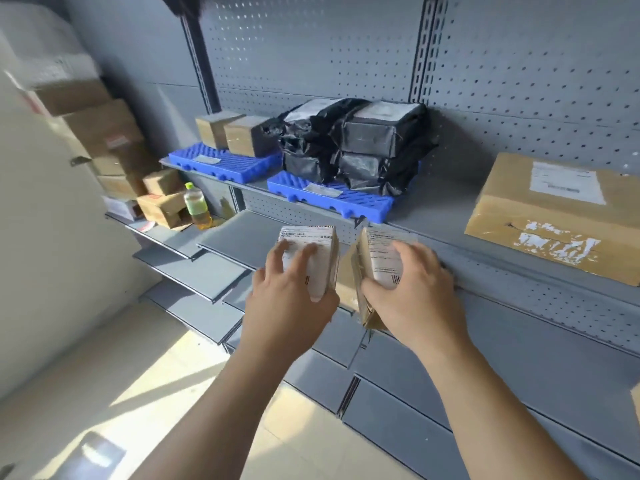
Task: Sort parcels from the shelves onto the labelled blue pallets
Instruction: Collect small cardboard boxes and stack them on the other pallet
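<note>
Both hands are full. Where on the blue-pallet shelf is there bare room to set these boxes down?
The left blue pallet is free along its front, before two small brown boxes. Bare shelf lies between the right blue pallet and the big cardboard box. That pallet is crowded with black bags.

Parcel storeroom. Grey metal shelves [433, 216] on pegboard back panels [311, 46]; labelled cardboard box [554, 216], black-wrapped parcels [356, 150], blue pallets [225, 164]; stacked cartons [104, 133] at left wall.

bottle [196, 209]: green cap, yellow liquid, upright | floor [104, 368]: pale tiles, sunlit patch | wall [41, 237]: white
</note>
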The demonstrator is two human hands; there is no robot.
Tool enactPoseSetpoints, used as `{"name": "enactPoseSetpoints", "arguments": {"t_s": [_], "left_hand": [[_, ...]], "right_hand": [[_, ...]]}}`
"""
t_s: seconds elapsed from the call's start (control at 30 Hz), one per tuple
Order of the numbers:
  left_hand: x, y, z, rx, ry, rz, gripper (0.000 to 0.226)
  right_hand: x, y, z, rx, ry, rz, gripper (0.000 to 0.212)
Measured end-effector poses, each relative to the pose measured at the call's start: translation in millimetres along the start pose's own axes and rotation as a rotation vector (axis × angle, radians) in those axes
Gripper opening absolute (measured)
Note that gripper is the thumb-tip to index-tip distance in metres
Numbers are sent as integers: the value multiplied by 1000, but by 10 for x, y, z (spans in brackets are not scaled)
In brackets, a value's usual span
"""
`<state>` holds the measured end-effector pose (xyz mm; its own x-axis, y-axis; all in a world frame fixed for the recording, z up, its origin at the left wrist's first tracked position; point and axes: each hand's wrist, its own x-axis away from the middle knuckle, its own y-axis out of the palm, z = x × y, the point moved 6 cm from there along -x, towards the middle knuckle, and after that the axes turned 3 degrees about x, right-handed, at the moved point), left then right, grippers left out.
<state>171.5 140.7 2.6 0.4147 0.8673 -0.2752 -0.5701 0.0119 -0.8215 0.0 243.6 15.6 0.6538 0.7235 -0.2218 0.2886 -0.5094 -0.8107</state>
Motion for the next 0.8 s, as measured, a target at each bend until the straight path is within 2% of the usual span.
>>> {"name": "enactPoseSetpoints", "arguments": {"t_s": [0.4, 0.8], "left_hand": [[-663, -1314, -1475, 50, -19, 173, 67], [-1516, -1542, -2510, 64, -142, 240, 60]], "right_hand": [[-276, 728, -1969, -53, -196, 79, 69], [-988, 1540, -2915, -37, -265, 35, 71]]}}
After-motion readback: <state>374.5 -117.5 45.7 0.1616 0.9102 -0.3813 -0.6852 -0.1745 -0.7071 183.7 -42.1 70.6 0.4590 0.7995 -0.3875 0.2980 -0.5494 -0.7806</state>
